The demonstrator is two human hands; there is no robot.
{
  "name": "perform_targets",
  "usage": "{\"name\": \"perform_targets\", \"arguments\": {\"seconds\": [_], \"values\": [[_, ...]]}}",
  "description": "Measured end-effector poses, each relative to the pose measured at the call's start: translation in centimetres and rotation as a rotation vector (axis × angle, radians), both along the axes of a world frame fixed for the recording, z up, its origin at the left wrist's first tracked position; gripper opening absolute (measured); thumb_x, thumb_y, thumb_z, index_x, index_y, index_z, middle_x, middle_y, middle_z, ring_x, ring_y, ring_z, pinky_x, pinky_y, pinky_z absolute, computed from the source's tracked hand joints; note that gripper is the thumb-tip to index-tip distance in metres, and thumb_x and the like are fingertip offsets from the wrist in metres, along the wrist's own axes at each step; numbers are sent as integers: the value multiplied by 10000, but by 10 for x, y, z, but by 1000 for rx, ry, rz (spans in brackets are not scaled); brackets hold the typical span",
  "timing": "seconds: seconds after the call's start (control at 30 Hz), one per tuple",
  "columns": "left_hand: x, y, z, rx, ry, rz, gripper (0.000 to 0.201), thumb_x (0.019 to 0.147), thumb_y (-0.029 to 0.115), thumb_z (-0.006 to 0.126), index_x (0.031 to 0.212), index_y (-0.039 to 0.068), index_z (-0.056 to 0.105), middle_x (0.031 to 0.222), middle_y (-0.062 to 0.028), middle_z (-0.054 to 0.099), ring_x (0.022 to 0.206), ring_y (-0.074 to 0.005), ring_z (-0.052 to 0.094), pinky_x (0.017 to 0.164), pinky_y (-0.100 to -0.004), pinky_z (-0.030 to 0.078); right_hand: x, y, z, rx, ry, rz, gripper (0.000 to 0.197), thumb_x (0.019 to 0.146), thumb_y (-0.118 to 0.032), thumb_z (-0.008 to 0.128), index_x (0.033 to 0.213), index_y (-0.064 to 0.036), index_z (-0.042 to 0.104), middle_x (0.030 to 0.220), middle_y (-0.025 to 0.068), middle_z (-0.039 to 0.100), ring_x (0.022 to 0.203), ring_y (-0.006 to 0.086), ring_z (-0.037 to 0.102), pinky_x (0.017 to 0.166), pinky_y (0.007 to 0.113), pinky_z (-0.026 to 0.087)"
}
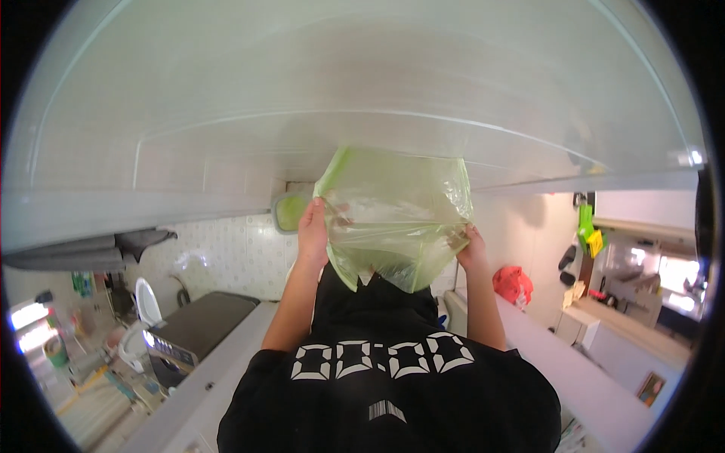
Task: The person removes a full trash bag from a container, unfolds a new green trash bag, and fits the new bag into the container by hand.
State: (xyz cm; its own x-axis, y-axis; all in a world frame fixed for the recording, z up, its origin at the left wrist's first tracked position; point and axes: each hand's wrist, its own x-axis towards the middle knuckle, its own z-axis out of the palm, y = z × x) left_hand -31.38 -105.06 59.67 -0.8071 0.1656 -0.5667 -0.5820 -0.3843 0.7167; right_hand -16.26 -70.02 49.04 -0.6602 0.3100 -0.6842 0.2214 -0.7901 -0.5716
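Observation:
A thin, see-through pale green plastic bag (400,189) is spread wide between my hands in front of my body. My left hand (313,223) pinches its left edge, with some fingers showing blurrily through the film. At the lower right side of the bag, my right hand (472,245) is closed on the other edge. The bag's upper part stands up stiffly and its lower part droops in folds toward my lap. Just left of my left hand, a small grey bin (290,213) with a green inside rests on the tiled floor by the wall.
A pale tiled wall (340,75) rises right ahead. Off to the left are a dark-topped washing machine (200,325), a white toilet (143,309) and a hanging grey cloth (91,253). A red plastic bag (513,285) sits at the right, before a wooden-topped counter (627,325).

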Motion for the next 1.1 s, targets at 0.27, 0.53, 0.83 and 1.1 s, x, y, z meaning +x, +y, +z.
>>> {"name": "perform_targets", "arguments": {"seconds": [0.27,0.53,0.83,1.1], "values": [[-52,-16,-31,-184,77,-247,269,1058,276,494,1118,50,627,976,-41,688,753,-138,639,715,-332,547,55,2,-11,179,-94,-199,260,1044,-249,487,1173,-44,580,974,55,615,877,198,611,777,384,542],[-64,-15,-30,87,-109,-487,198,1007,191,559,1140,62,629,1027,-45,683,873,-160,668,762,-325,552,97,-41,-23,180,-137,-587,257,1001,-247,541,1195,-85,585,955,53,663,845,191,626,744,352,525],[-20,35,-52,-35,34,-995,193,1001,156,577,1141,33,628,1025,-31,679,890,-143,658,791,-319,550,73,-191,31,1053,-275,-451,147,907,-123,685,1026,-36,678,918,51,652,825,143,611,766,271,496],[68,90,-46,-22,92,-1204,119,927,112,710,888,17,650,823,-19,654,708,-87,611,645,-239,518,54,-233,91,1177,-325,-324,239,804,-63,749,1035,-53,687,906,71,631,815,178,604,708,302,505]]}}
